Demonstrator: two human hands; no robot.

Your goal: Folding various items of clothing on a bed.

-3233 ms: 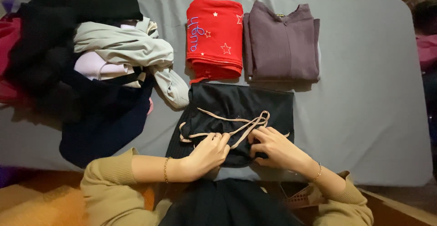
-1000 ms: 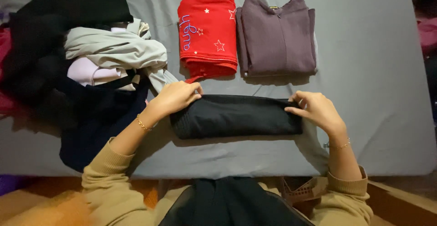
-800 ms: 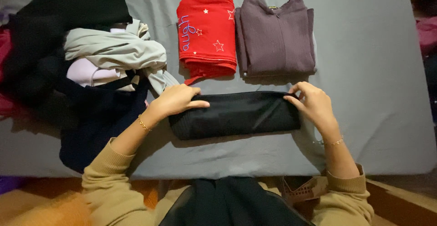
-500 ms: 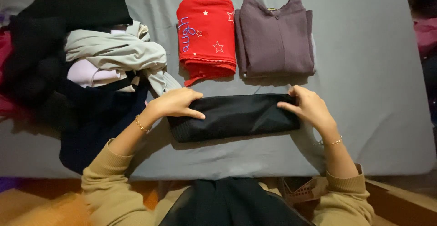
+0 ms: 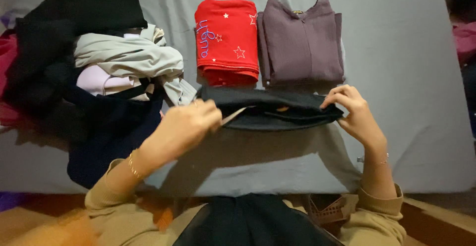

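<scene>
On a grey-sheeted bed (image 5: 406, 77), a folded black garment (image 5: 277, 109) is lifted at six o'clock of the folded red top (image 5: 227, 40), left hand (image 5: 181, 129) and right hand (image 5: 354, 114) fingers pinching its ends; level, even grips should preserve the fold.

Folded black garment (image 5: 277, 109), lifted

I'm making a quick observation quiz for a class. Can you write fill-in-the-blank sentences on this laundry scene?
1. Both hands hold a folded ____ garment.
2. The right hand grips its ____ end.
3. Beyond it, beside the purple top, lies a folded ____ garment with stars.
4. The unfolded pile lies to the ____.

Missing words: black; right; red; left
</scene>
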